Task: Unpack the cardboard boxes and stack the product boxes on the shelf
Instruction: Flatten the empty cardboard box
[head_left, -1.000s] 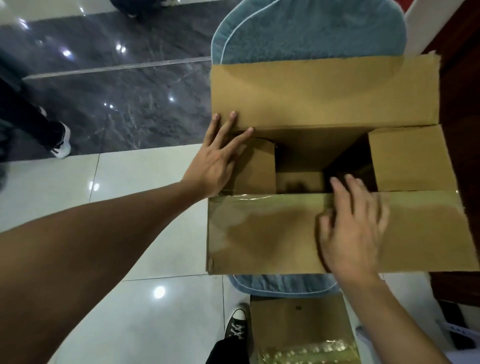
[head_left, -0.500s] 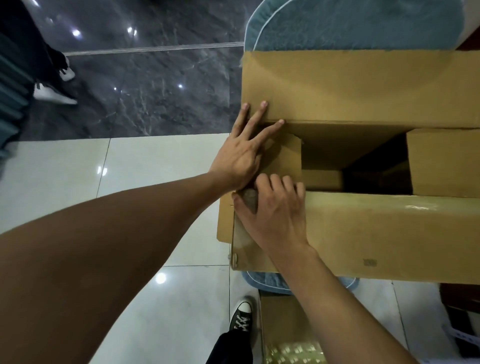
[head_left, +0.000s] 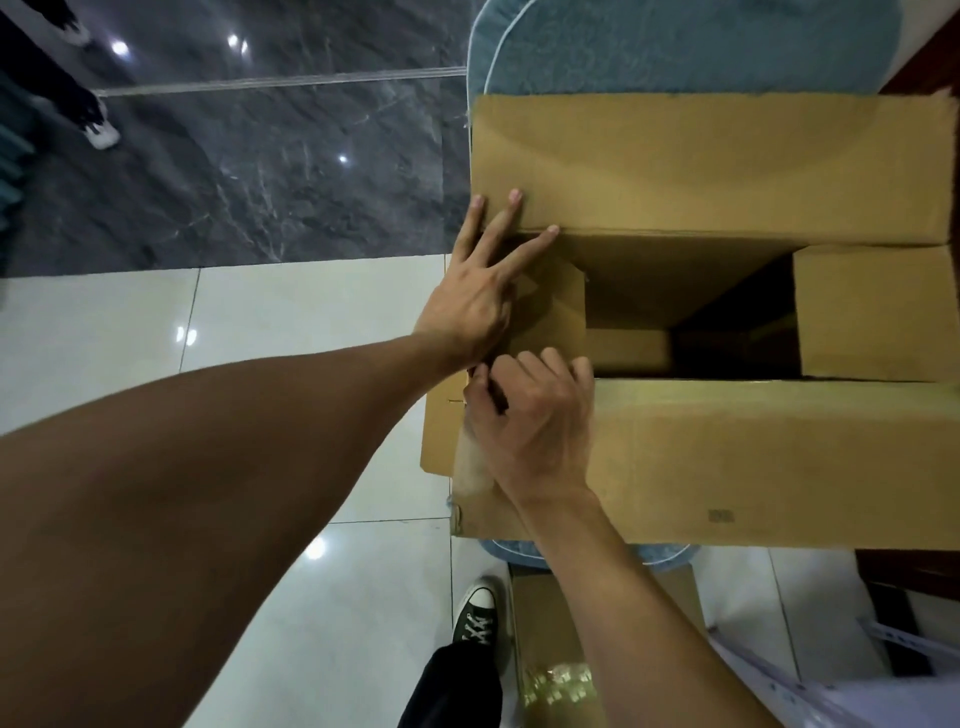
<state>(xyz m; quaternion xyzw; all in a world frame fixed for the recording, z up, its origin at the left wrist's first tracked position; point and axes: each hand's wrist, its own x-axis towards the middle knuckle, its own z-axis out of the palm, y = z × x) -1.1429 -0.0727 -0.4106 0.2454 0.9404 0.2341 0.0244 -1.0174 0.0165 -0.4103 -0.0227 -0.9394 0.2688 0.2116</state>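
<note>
The open cardboard box (head_left: 727, 457) sits on a blue mat (head_left: 675, 41); left hand (head_left: 478, 301) presses flat on the far flap (head_left: 701, 166); right hand (head_left: 535, 421) grips the near flap's (head_left: 779, 457) left corner; stiff, probably light card, best held by flap edges.

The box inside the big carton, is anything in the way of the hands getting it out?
Partly. The left small flap and the near long flap lean over the opening. The product box shows below. The left hand and right hand are at those flaps.

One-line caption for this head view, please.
Left hand flat on open cardboard box; right hand curls over its near flap.
</note>
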